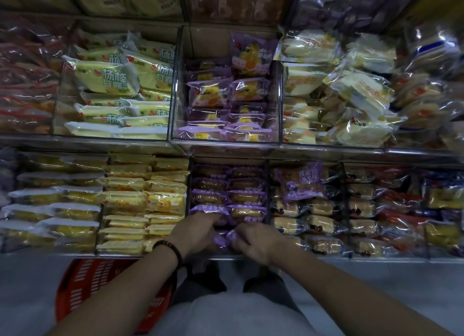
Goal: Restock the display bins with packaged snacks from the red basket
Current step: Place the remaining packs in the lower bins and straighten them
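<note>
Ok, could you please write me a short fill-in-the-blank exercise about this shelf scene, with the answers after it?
1. The left hand and the right hand grip snack packets in wrappers of ___ colour.
2. The basket on the floor is ___.
3. The dark bracelet sits on the ___ wrist.

Missing words: purple; red; left.

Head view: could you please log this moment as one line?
left hand and right hand: gripping purple packets | at: lower middle bin | red basket: on floor

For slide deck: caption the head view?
Restocking: left hand and right hand grip purple snack packs at lower middle bin; red basket on floor.
</note>
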`<state>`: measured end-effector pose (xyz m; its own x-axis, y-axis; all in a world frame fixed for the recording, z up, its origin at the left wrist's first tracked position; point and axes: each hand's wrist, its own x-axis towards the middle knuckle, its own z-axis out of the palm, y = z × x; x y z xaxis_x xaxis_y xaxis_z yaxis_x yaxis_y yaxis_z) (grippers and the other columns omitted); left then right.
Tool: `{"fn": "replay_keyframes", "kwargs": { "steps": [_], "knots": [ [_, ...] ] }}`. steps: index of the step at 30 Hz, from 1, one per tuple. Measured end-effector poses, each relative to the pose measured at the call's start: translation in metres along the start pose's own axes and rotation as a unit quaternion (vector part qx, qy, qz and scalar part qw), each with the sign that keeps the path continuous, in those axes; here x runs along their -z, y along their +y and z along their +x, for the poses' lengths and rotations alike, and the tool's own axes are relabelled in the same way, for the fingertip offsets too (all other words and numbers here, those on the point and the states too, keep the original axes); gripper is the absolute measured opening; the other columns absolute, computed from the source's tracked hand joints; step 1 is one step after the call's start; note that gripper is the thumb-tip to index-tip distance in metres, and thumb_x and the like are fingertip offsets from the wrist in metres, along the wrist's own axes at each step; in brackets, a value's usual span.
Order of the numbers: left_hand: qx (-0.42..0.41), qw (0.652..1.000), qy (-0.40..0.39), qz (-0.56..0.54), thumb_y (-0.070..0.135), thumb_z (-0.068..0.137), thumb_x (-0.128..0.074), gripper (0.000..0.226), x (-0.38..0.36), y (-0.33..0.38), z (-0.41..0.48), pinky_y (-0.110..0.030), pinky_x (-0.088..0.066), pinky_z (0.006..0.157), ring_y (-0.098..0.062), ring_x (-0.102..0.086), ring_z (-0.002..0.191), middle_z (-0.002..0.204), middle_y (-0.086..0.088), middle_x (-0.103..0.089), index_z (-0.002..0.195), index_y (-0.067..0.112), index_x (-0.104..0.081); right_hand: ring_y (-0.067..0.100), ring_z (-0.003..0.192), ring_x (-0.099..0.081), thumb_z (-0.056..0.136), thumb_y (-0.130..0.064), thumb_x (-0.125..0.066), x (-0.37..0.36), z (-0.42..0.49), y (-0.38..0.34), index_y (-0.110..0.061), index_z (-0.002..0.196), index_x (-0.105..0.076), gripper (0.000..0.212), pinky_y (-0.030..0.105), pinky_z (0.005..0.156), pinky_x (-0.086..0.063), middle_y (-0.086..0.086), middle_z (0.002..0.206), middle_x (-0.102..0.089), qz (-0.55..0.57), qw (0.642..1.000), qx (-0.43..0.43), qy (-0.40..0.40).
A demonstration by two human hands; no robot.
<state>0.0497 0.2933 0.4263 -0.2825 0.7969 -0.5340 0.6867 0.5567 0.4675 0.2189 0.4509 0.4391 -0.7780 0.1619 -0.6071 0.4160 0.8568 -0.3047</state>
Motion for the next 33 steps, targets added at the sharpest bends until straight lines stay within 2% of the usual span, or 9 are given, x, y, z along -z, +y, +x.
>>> {"fn": "replay_keyframes", "kwargs": {
  "steps": [1, 4, 8, 12, 16, 19, 24, 28, 33],
  "knots": [
    [-0.015, 1.0, 0.009, 0.018, 0.062, 0.085, -0.053, 0.05, 0.001, -0.005, -0.007, -0.029, -0.056, 0.095, -0.01, -0.067, 0.114, 0.13, 0.018, -0.068, 0.132, 0.047, -0.061, 0.036, 0.114, -0.062, 0.089, -0.066, -0.025, -0.002, -0.005, 0.004, -0.023, 0.129, -0.054, 0.066, 0.044, 0.094, -0.053, 0.011, 0.128, -0.062, -0.02, 1.0, 0.007, 0.017],
    [-0.062, 0.992, 0.039, 0.104, 0.037, 0.095, -0.053, 0.036, 0.001, -0.015, -0.022, -0.033, -0.056, 0.095, -0.019, -0.065, 0.118, 0.128, 0.006, -0.069, 0.128, 0.035, -0.067, 0.035, 0.109, -0.064, 0.09, -0.044, -0.05, -0.012, -0.014, 0.014, -0.019, 0.126, -0.059, 0.045, 0.043, 0.094, -0.052, 0.009, 0.123, -0.063, -0.085, 0.994, 0.04, 0.059],
    [-0.093, 0.976, 0.067, 0.184, 0.033, 0.089, -0.057, 0.042, -0.007, -0.01, -0.03, -0.039, -0.053, 0.098, -0.022, -0.062, 0.116, 0.124, 0.005, -0.069, 0.13, 0.033, -0.066, 0.03, 0.119, -0.059, 0.088, -0.035, -0.063, -0.018, -0.021, 0.015, -0.02, 0.137, -0.056, 0.052, 0.043, 0.103, -0.045, 0.008, 0.13, -0.064, -0.121, 0.988, 0.041, 0.089],
    [-0.108, 0.966, 0.078, 0.221, 0.039, 0.091, -0.058, 0.04, -0.015, -0.006, -0.033, -0.04, -0.048, 0.097, -0.024, -0.063, 0.114, 0.124, 0.004, -0.069, 0.13, 0.034, -0.066, 0.028, 0.121, -0.057, 0.085, -0.047, -0.054, -0.021, -0.02, 0.009, -0.023, 0.139, -0.051, 0.059, 0.048, 0.104, -0.035, 0.006, 0.128, -0.064, -0.162, 0.981, 0.038, 0.098],
    [-0.122, 0.958, 0.057, 0.252, 0.049, 0.085, -0.071, 0.056, -0.02, -0.018, -0.037, -0.04, -0.043, 0.107, -0.022, -0.058, 0.123, 0.134, 0.006, -0.064, 0.138, 0.036, -0.06, 0.029, 0.122, -0.057, 0.089, -0.055, -0.054, -0.026, -0.021, 0.004, -0.02, 0.142, -0.049, 0.064, 0.05, 0.106, -0.031, 0.007, 0.13, -0.064, -0.178, 0.978, 0.024, 0.103],
    [-0.122, 0.959, 0.065, 0.25, 0.049, 0.09, -0.068, 0.053, -0.023, -0.023, -0.038, -0.041, -0.035, 0.113, -0.019, -0.054, 0.129, 0.139, 0.01, -0.061, 0.141, 0.04, -0.057, 0.029, 0.124, -0.057, 0.093, -0.046, -0.059, -0.028, -0.021, 0.001, -0.019, 0.144, -0.049, 0.059, 0.049, 0.105, -0.03, 0.008, 0.133, -0.063, -0.183, 0.977, 0.016, 0.11],
    [-0.095, 0.969, 0.112, 0.2, 0.048, 0.098, -0.059, 0.036, -0.019, -0.018, -0.036, -0.039, -0.032, 0.104, -0.015, -0.06, 0.121, 0.125, 0.015, -0.069, 0.134, 0.043, -0.063, 0.031, 0.122, -0.06, 0.09, -0.02, -0.062, -0.027, -0.022, -0.004, -0.019, 0.148, -0.047, 0.059, 0.045, 0.105, -0.039, 0.007, 0.133, -0.065, -0.177, 0.976, -0.003, 0.129],
    [-0.043, 0.966, 0.15, 0.205, 0.036, 0.102, -0.053, 0.037, -0.02, -0.008, -0.036, -0.041, -0.037, 0.101, -0.021, -0.063, 0.117, 0.126, 0.009, -0.07, 0.138, 0.039, -0.057, 0.032, 0.121, -0.058, 0.098, -0.021, -0.052, -0.023, -0.024, -0.007, -0.022, 0.149, -0.047, 0.052, 0.044, 0.102, -0.044, 0.007, 0.132, -0.067, -0.163, 0.971, -0.041, 0.169],
    [0.017, 0.971, 0.18, 0.156, 0.026, 0.098, -0.054, 0.044, -0.029, 0.0, -0.036, -0.042, -0.033, 0.107, -0.019, -0.058, 0.124, 0.132, 0.01, -0.066, 0.14, 0.04, -0.055, 0.035, 0.126, -0.054, 0.098, -0.018, -0.055, -0.016, -0.026, -0.016, -0.028, 0.156, -0.032, 0.063, 0.045, 0.092, -0.051, 0.009, 0.138, -0.06, -0.132, 0.973, -0.075, 0.176]
  ]
}}
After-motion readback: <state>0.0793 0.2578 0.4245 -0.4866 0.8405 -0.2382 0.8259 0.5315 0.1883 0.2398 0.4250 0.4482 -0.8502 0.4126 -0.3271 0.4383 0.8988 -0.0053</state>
